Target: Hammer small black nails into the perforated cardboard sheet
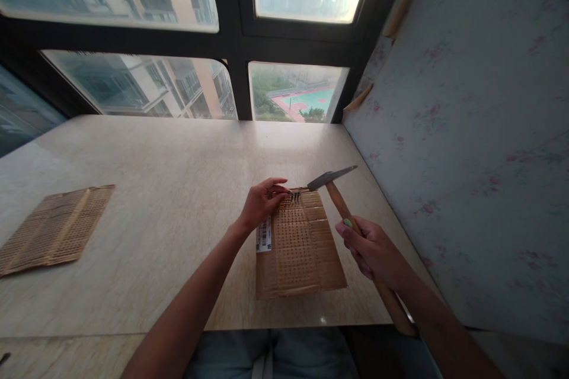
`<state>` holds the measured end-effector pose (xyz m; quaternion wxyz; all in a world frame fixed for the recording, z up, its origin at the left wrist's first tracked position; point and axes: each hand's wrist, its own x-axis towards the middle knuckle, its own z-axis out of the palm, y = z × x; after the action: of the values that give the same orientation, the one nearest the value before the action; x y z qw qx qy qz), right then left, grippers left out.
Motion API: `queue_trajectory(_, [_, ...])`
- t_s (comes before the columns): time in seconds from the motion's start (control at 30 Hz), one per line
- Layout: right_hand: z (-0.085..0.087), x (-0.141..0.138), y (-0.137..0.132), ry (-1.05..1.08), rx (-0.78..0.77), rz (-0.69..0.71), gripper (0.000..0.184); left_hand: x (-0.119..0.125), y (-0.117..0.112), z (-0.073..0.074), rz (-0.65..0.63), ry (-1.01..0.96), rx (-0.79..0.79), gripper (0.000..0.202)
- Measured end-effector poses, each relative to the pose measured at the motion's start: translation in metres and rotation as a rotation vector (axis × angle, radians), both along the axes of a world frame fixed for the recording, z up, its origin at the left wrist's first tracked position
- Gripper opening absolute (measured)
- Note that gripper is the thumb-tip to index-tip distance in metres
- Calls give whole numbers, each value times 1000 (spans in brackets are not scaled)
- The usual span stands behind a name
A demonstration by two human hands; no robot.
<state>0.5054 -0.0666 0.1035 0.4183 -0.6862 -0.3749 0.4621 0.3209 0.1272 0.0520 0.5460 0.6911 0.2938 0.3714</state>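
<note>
A flat piece of brown cardboard (306, 249) lies on the stone table (178, 189), dotted with rows of small holes or nails and bearing a white barcode label (264, 235). My left hand (262, 201) pinches a small nail at the cardboard's far edge, fingers closed on it. My right hand (373, 251) grips the wooden handle of a hammer (331, 179), whose metal head hangs just above and to the right of the pinched nail.
A second perforated cardboard piece (56, 228) lies at the table's left. Large windows (146, 86) run along the far edge. A papered wall (466, 130) closes the right side. My lap shows below the table's near edge.
</note>
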Motion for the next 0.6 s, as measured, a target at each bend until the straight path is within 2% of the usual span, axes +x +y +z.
queue_trajectory(0.3, [7, -6, 4, -65, -14, 27, 43, -4, -1, 4, 38, 105, 222, 28])
queue_trajectory(0.43, [16, -10, 9, -282, 0, 115, 37, -5, -3, 5, 57, 131, 276, 26])
queue_trajectory(0.6, [23, -19, 15, -539, 112, 179, 34, -5, -4, 0, 78, 117, 276, 26])
